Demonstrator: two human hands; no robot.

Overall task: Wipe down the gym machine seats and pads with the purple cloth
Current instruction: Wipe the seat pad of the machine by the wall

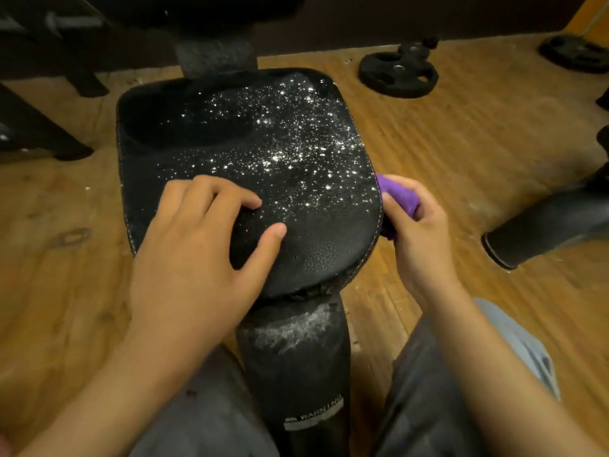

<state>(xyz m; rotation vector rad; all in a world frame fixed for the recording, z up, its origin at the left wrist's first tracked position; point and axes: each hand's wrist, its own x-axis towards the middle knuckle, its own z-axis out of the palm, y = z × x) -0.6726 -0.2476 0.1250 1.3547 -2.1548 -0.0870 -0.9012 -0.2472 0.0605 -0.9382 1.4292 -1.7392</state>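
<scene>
Dim warm light; droplets glare; edges warp.

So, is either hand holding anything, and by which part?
Right hand grips the bunched purple cloth around its middle, both ends poking out. Left hand rests on the black padded seat.

Bare hands (pixel 197 245) (pixel 418 235) and forearms (pixel 108 384); dark grey trousers (pixel 204 410), pale grey panel (pixel 524 344) on right thigh.

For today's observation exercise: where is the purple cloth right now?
In the head view, the purple cloth is bunched in the right hand, against the right edge of the black seat.
</scene>
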